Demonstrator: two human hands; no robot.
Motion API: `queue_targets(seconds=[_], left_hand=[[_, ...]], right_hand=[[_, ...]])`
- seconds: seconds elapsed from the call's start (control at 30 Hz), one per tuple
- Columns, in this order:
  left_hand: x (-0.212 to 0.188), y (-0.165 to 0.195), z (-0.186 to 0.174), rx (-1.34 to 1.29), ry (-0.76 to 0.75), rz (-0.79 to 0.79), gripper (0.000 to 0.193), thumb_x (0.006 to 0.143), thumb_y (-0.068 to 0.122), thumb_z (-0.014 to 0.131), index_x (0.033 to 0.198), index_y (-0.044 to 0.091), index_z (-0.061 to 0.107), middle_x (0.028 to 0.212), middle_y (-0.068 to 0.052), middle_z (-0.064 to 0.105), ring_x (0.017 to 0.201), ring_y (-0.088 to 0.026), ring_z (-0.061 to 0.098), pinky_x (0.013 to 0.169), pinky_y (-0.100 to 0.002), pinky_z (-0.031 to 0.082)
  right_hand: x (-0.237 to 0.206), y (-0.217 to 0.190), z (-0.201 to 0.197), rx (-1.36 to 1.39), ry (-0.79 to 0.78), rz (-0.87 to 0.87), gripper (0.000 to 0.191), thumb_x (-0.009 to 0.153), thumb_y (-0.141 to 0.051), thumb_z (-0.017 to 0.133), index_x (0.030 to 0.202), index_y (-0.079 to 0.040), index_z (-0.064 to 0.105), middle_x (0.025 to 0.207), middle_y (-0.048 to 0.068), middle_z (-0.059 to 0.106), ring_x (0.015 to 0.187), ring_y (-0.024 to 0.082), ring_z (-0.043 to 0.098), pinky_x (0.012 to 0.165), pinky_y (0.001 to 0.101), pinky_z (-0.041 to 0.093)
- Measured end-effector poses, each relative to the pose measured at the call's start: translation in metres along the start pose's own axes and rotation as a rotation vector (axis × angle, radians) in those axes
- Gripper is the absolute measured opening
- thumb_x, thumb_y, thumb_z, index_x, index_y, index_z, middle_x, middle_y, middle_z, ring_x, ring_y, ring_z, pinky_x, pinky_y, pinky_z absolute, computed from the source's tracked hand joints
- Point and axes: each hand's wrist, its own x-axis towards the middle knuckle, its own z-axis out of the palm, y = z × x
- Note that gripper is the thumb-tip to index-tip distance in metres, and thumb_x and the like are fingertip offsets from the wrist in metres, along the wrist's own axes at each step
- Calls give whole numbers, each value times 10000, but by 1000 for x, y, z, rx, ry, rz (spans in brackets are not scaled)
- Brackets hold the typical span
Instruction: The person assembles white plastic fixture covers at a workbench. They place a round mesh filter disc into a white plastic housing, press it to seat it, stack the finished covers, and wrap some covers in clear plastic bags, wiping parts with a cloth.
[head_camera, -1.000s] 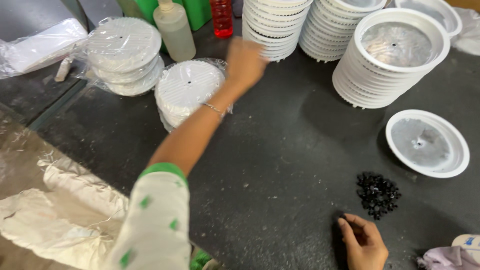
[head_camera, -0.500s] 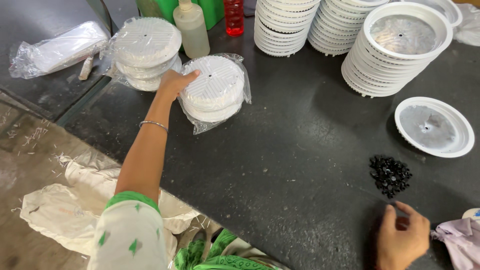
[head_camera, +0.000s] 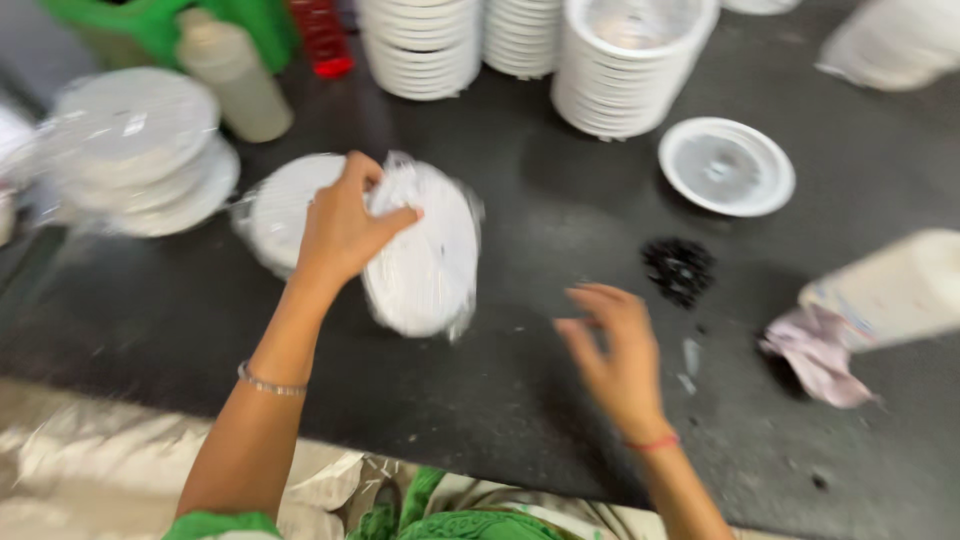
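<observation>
Head view, blurred by motion. Left hand (head_camera: 345, 225) grips plastic-wrapped bundle of white discs (head_camera: 420, 250), fingers curled over its top edge, bundle tilted up on dark table (head_camera: 500, 400), near centre-left. Right hand (head_camera: 615, 350) hovers above table right of bundle, fingers loosely spread, holding nothing, not touching it. Small pile of black bits (head_camera: 680, 268) lies just beyond right hand. Single white dish (head_camera: 727, 165) farther back. Stacks of white dishes (head_camera: 620, 70) along rear edge. Crumpled pink cloth (head_camera: 815, 355) at right.
</observation>
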Motion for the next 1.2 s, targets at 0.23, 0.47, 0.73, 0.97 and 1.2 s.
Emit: queue_targets(seconds=[0.23,0.47,0.73,0.97,1.2], left_hand=[[-28,87,45,-195,-209,183,515,822,424,799,1156,65,639,1055,-143,756,927,-336,734,794,-408,551],[-52,79,41,-698,-525,265,536,965,155,666,1469,45,518,1430,-148,627,1263,-228,631,1024,-369,515],[-88,93,44,-790,-364,123,384,889,47,733,1265,5,668,1486,-144,579,1242,-227,666,936,-357,574],[-103,117,34,-702,-253,174,134,865,49,756,997,30,745,1302,-108,722,985,-205,781,793,-306,611],[-120,136,31,-492,-133,163,65,879,17,719,917,39,672,1184,-45,750,645,-212,694,593,-333,531]], right_hand=[[27,-54,11,226,-248,-92,869,815,-278,856,1531,-98,398,1605,189,319,1440,352,431,1058,451,503],[38,-36,-9,391,-346,64,813,860,-215,775,1570,-142,385,1672,148,260,1511,323,371,1093,457,498],[32,-37,-15,486,-290,162,487,867,-102,733,1344,-104,641,1604,130,400,1445,281,472,1079,447,513],[13,-43,-14,534,-107,171,147,848,-1,734,995,-3,739,1537,165,497,1398,271,541,1033,399,577],[-5,-40,-27,386,-52,167,87,867,9,694,950,-16,705,1510,141,534,1354,244,584,912,325,604]])
